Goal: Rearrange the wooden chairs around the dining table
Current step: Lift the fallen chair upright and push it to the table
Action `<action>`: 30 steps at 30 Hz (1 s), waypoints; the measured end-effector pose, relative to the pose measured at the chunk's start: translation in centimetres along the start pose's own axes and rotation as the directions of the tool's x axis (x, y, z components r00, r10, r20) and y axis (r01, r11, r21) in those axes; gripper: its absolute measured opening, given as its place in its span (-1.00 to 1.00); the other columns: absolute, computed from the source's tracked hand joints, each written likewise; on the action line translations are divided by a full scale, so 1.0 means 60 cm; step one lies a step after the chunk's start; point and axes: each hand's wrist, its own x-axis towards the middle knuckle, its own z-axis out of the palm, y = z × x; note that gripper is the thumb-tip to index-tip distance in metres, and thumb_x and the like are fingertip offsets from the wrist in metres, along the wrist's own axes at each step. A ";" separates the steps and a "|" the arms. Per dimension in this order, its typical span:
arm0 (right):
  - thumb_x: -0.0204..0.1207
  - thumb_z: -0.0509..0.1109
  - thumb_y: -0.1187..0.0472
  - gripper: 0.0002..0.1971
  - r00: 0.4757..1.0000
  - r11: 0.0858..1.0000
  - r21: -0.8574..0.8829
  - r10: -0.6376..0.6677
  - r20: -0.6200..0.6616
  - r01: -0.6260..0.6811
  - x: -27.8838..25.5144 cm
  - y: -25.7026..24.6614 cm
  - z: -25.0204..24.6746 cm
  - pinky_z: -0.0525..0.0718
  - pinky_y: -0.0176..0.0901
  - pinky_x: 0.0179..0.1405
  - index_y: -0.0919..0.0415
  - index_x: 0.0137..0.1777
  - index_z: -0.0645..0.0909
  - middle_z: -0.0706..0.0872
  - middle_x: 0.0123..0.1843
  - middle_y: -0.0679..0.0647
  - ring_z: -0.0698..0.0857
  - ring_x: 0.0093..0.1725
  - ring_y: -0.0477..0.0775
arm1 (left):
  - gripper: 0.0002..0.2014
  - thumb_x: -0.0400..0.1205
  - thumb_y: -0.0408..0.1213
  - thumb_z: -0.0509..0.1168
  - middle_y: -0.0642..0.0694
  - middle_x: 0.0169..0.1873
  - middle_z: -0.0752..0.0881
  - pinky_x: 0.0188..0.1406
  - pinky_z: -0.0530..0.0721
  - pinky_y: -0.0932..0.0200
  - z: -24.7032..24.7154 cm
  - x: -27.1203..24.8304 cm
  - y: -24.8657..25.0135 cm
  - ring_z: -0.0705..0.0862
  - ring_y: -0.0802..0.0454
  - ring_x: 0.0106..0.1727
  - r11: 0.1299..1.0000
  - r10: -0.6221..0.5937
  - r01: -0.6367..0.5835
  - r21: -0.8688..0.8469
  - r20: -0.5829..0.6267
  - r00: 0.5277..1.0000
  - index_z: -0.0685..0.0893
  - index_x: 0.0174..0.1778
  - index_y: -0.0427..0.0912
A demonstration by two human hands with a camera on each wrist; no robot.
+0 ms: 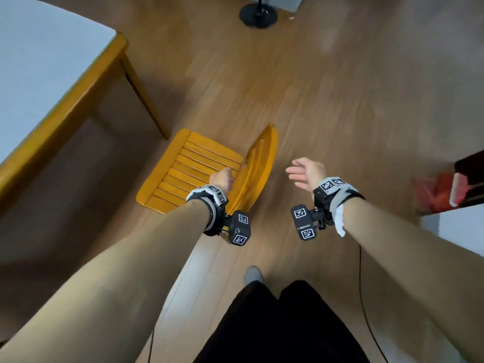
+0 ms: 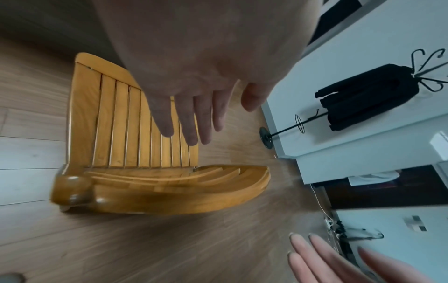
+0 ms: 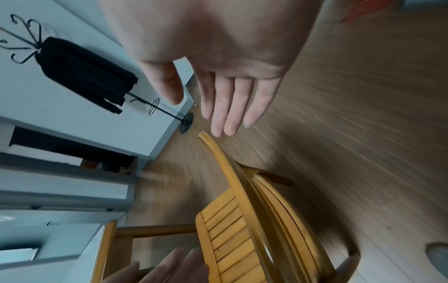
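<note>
A yellow wooden chair (image 1: 191,171) with a slatted seat stands on the floor just off the corner of the dining table (image 1: 86,85), its curved backrest (image 1: 258,169) toward me. My left hand (image 1: 222,178) hovers over the seat beside the backrest, fingers straight, holding nothing. My right hand (image 1: 305,172) is in the air to the right of the backrest, fingers spread, not touching it. The left wrist view shows the chair (image 2: 135,130) below the left fingers (image 2: 186,122). In the right wrist view the backrest rail (image 3: 232,172) lies below the right fingers (image 3: 230,107).
The table has a white top and yellow wooden frame with one leg (image 1: 144,95) near the chair. A black coat stand base (image 1: 258,13) sits on the wooden floor at the back. A red bag (image 1: 437,192) and dark furniture are at right. My feet stand behind the chair.
</note>
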 end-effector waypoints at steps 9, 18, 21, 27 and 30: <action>0.65 0.23 0.12 -0.63 0.974 0.959 -0.254 -0.074 0.212 0.128 0.200 -0.155 0.064 0.64 0.07 0.28 0.30 0.34 0.62 0.81 0.14 0.22 0.76 0.14 0.18 | -0.53 0.74 -0.15 0.15 -0.24 0.22 0.69 0.05 0.44 0.03 0.023 0.096 0.079 0.61 -0.13 0.11 0.983 -0.029 0.001 -0.185 -0.147 0.989 0.51 0.49 -0.38; 0.64 0.27 0.11 -0.68 0.749 0.733 -0.586 0.160 0.643 0.347 0.373 -0.136 0.182 0.65 -0.11 0.02 0.28 0.25 0.66 0.80 0.02 0.12 0.73 -0.05 0.02 | -0.57 0.74 -0.22 0.12 -0.31 0.27 0.70 -0.03 0.51 0.07 0.034 0.158 0.049 0.67 -0.24 0.20 0.842 -0.291 0.015 -0.540 -0.430 0.855 0.57 0.43 -0.41; 0.58 0.28 0.05 -0.77 0.589 0.482 -0.624 0.245 0.770 0.615 0.402 -0.119 0.178 0.61 -0.07 0.13 0.08 0.06 0.72 0.74 0.00 0.00 0.67 0.01 0.02 | -0.57 0.72 -0.22 0.15 -0.26 0.03 0.73 -0.24 0.57 0.15 0.067 0.148 0.012 0.65 -0.13 -0.04 0.839 -0.322 -0.001 -0.544 -0.499 0.804 0.58 0.39 -0.46; 0.64 0.19 -0.09 -0.73 0.362 -0.052 -0.370 0.374 0.854 0.928 0.426 -0.097 0.140 0.48 -0.22 -0.19 -0.09 0.12 0.69 0.72 0.06 -0.09 0.67 0.04 0.01 | -0.56 0.69 -0.18 0.24 -0.25 0.30 0.67 0.36 0.52 -0.05 0.162 0.106 -0.047 0.61 -0.19 0.34 0.910 -0.312 0.094 -0.404 -0.515 0.798 0.57 0.44 -0.35; 0.57 0.07 -0.38 -0.53 0.293 -0.250 -0.203 0.411 0.863 0.947 0.429 -0.091 0.127 0.50 -0.09 0.00 -0.16 0.17 0.66 0.67 0.13 -0.12 0.62 0.12 0.03 | -0.51 0.67 -0.21 0.30 -0.21 0.43 0.57 0.34 0.46 0.05 0.178 0.100 -0.055 0.53 -0.16 0.43 0.934 -0.258 0.086 -0.346 -0.490 0.833 0.50 0.52 -0.27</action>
